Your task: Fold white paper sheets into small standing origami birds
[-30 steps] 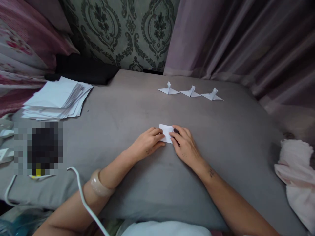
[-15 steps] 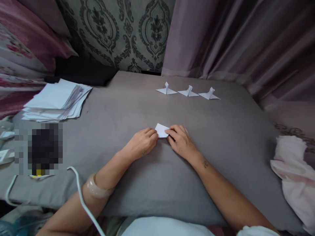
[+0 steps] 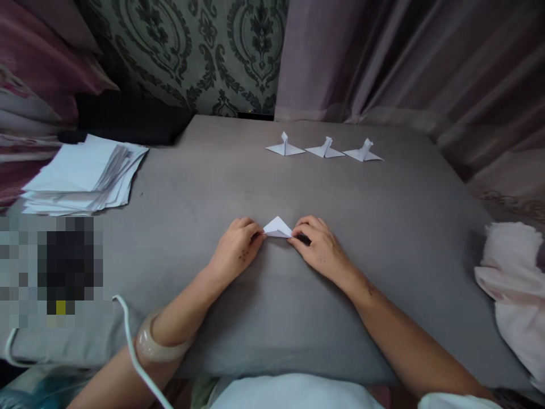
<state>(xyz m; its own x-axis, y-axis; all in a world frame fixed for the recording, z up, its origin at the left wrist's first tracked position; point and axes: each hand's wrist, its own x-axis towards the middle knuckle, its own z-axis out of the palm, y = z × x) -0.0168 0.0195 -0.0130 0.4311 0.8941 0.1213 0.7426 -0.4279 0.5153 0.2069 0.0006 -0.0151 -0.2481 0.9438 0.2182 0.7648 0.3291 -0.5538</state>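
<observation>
Paper (image 3: 277, 225) with peaked top, left fingers (image 3: 256, 232) pinching one corner, right fingers (image 3: 301, 230) the other, three folded figures (image 3: 325, 150) beyond

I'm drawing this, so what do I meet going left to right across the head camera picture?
Uneven stack of white paper sheets, bare left hand, small folded white paper triangle, bare right hand, crumpled pale pink cloth.

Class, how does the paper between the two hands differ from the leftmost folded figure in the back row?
The held paper is pinched at its side corners by the left hand and right hand; the leftmost figure stands untouched on the grey surface. The held paper looks like a low triangle, while the leftmost figure has a narrow piece rising from its wide base. Both are folded white paper.
</observation>
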